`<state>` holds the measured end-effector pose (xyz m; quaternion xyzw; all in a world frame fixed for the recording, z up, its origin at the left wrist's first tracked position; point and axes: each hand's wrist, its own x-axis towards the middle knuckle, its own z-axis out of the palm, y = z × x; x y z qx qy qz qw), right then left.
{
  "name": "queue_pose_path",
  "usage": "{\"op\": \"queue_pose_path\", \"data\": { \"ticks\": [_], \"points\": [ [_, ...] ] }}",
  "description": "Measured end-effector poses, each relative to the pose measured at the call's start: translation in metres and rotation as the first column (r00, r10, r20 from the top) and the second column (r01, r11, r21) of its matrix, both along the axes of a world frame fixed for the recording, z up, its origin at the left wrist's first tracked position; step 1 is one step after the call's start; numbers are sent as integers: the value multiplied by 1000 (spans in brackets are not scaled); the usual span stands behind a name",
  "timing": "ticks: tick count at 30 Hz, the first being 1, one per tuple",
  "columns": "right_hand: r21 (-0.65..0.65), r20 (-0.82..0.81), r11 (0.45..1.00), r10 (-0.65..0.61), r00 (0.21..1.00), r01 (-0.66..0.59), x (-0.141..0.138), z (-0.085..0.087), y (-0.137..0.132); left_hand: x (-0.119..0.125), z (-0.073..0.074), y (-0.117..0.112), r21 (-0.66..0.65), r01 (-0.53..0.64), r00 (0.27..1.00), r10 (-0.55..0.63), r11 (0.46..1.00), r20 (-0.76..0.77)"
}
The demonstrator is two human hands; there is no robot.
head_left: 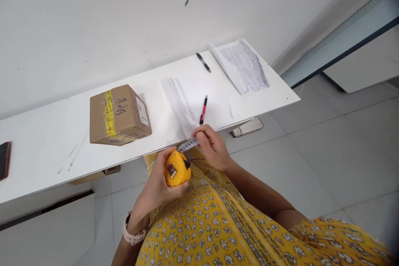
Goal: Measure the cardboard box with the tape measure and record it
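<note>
Held in my left hand (pixel 158 187) is a yellow tape measure (pixel 177 170), its case gripped between thumb and fingers in front of the table edge. A short length of white tape blade (pixel 187 145) with dark numbers runs out of it toward the right. My right hand (pixel 212 145) pinches the blade's free end. Just beyond my right hand, a red and black pen (pixel 203 110) lies on a sheet of paper (pixel 183 104). Farther left on the table stands a closed cardboard box (pixel 120 114) with yellow tape and handwriting.
The narrow white table (pixel 71 149) runs along a wall. At its right end lie a black pen (pixel 203 62) and more papers (pixel 243 66). A dark flat object (pixel 4 160) sits at the left edge. A glass-like panel (pixel 343 37) stands at right.
</note>
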<state>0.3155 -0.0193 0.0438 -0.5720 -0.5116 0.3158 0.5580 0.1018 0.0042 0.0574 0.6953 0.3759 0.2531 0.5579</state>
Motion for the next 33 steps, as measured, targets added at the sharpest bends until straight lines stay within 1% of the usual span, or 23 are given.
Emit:
{"op": "queue_pose_path", "data": {
  "ticks": [3,5,6,7,9,11,12,14,15,17,19,20,21,22,23,24,26,27,29,30,31,32,33],
  "points": [
    [86,208,985,131,969,-151,-15,7,4,-3,11,8,182,-33,997,45,983,-63],
    [163,301,967,138,944,-193,-14,12,11,-9,26,15,334,-12,994,48,942,-100],
    [195,318,965,107,942,-176,-10,12,15,-13,35,20,414,-12,991,67,910,-119],
    [215,313,969,49,948,-122,-2,11,21,-17,44,27,497,-28,984,111,867,-139],
    [191,269,977,-142,952,92,20,2,35,-24,61,45,654,-86,948,263,752,-177],
    [63,282,937,-346,895,342,47,-15,53,-28,70,73,775,-149,883,436,614,-176],
    [-4,334,914,-381,862,406,60,-25,62,-30,71,90,794,-154,852,486,588,-195],
    [-137,452,887,-339,825,440,79,-44,80,-32,67,127,844,-163,780,591,511,-208],
    [-190,508,879,-294,810,438,85,-52,87,-33,63,145,853,-149,715,650,500,-256],
    [-259,605,878,-177,777,402,89,-63,97,-36,57,176,825,-137,612,702,548,-364],
    [-288,673,890,-74,736,353,87,-67,102,-39,55,196,783,-128,543,703,609,-459],
    [-290,689,899,-43,723,329,86,-68,102,-40,56,200,777,-115,516,705,619,-486],
    [-284,690,908,-29,724,308,85,-68,102,-39,58,200,792,-96,496,719,603,-487],
    [-275,669,918,-32,743,287,86,-68,102,-37,59,196,825,-68,490,739,560,-461],
    [-263,618,928,-47,785,263,88,-69,101,-31,59,188,869,-38,515,756,493,-405],
    [-251,526,939,-70,847,234,91,-69,100,-21,57,176,915,-17,569,756,402,-322],
    [-229,207,961,-105,973,153,99,-69,96,10,42,146,967,-11,755,636,254,-158],
    [-210,7,972,-105,994,104,103,-69,93,30,30,129,971,3,853,507,239,-127],
    [-141,-335,990,-75,939,29,109,-65,84,75,-3,95,929,122,937,269,349,-224],
    [-102,-439,995,-56,897,12,111,-63,78,95,-20,80,905,217,939,173,366,-296],
    [-71,-499,997,-42,866,7,111,-61,73,112,-36,68,869,328,912,116,369,-394],
    [-52,-527,999,-39,849,14,110,-59,67,124,-50,57,819,428,869,76,383,-489],
    [-41,-536,999,-43,843,24,107,-58,62,132,-62,50,782,480,837,59,397,-544]
  ]
}}
